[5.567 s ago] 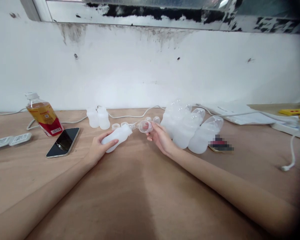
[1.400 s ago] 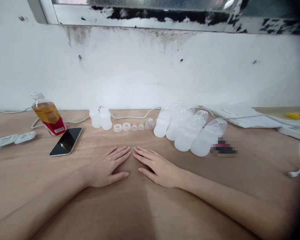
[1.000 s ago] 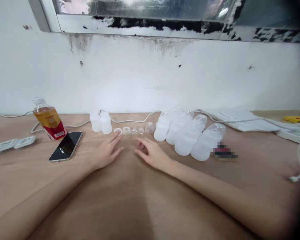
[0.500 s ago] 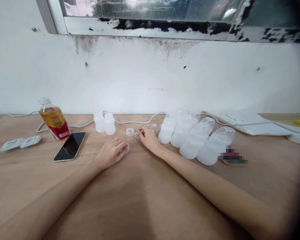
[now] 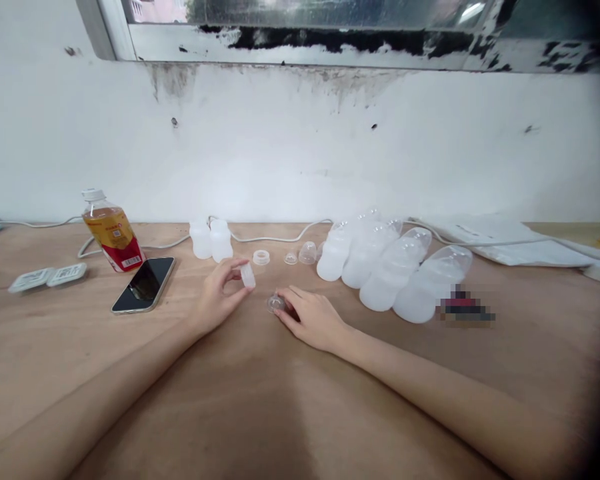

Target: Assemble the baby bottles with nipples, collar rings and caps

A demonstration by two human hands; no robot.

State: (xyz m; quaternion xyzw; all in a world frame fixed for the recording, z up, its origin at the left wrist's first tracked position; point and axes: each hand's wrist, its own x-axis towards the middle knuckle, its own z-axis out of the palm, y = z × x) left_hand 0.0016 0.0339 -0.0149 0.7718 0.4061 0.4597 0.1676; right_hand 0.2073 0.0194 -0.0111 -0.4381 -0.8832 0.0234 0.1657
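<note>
My left hand (image 5: 220, 298) pinches a translucent white ring (image 5: 248, 275) and holds it on edge, just above the table. My right hand (image 5: 313, 317) grips a small clear nipple-shaped piece (image 5: 276, 303) between thumb and fingers, close to the ring. Behind them another white ring (image 5: 261, 257) lies flat, with a clear nipple piece (image 5: 291, 258) and a clear domed cap (image 5: 308, 252) to its right. Two small frosted bottles without tops (image 5: 221, 241) stand behind my left hand. Several frosted bottles with clear domed tops (image 5: 383, 277) are grouped right of my right hand.
On the wooden table (image 5: 220, 413), a phone (image 5: 144, 285), a drink bottle (image 5: 113, 233) and a flat clear pack (image 5: 50, 277) are at the left. A white cable (image 5: 275, 239) runs along the wall. White bags (image 5: 505, 243) and a pixelated object (image 5: 464, 305) are at the right.
My left hand has lifted the ring and turned it on edge. My right hand has come back toward me with a clear nipple piece, leaving the row behind.
</note>
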